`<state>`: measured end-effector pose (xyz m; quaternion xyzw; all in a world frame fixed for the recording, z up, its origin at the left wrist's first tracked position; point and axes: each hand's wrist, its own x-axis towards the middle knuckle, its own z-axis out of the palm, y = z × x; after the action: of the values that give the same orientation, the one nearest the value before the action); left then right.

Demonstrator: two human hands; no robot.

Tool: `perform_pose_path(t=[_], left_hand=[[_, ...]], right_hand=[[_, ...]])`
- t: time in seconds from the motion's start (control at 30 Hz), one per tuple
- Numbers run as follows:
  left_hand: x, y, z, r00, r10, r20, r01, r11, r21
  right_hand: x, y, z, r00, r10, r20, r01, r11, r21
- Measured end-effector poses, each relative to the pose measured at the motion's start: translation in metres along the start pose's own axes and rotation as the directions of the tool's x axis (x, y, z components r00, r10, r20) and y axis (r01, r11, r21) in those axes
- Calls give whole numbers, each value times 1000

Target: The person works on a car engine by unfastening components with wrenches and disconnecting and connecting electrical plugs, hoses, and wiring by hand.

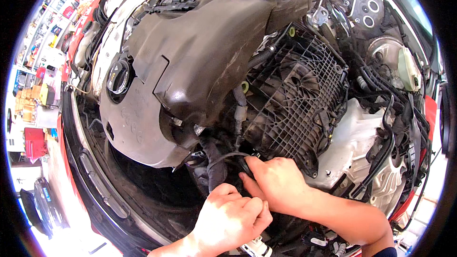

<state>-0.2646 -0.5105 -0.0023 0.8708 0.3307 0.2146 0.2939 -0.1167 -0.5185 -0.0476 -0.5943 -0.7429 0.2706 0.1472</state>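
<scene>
My right hand (281, 181) reaches in from the lower right, over the front of the engine bay. Its thumb and fingers are closed on a thin black cable (233, 154) that loops beside a thicker black wrapped hose (216, 164). Just below and left of it, my left hand (233, 216) is curled into a fist, with its fingertips hidden. Whatever it grips, if anything, I cannot make out. The two hands are nearly touching. Beyond them lies a black ribbed plastic part (304, 100), with a latticed face, beside the dark engine cover (200, 47).
A round black oil filler cap (120, 77) sits in the engine cover. Right of my hands are a white plastic piece (350, 133) and bundled black wiring (388, 138). A pale fluid reservoir (408, 69) stands at the far right. Stocked shelves (45, 62) line the left.
</scene>
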Motion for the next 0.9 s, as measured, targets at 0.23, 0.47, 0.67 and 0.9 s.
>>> perform_pose_path(t=[0.23,0.47,0.67,0.9], left_hand=[[-1,4,-1,998,-28,64,28,1000,5],[4,2,-3,1000,14,18,-14,1000,-9],[2,2,-3,1000,7,28,-7,1000,2],[0,0,-2,999,-6,52,6,1000,0]], right_hand=[[-6,4,4,999,-52,-13,53,994,91],[-7,-5,14,999,30,27,-31,999,38],[0,7,-1,995,-29,99,14,988,151],[3,-13,-8,988,125,90,-125,992,-8]])
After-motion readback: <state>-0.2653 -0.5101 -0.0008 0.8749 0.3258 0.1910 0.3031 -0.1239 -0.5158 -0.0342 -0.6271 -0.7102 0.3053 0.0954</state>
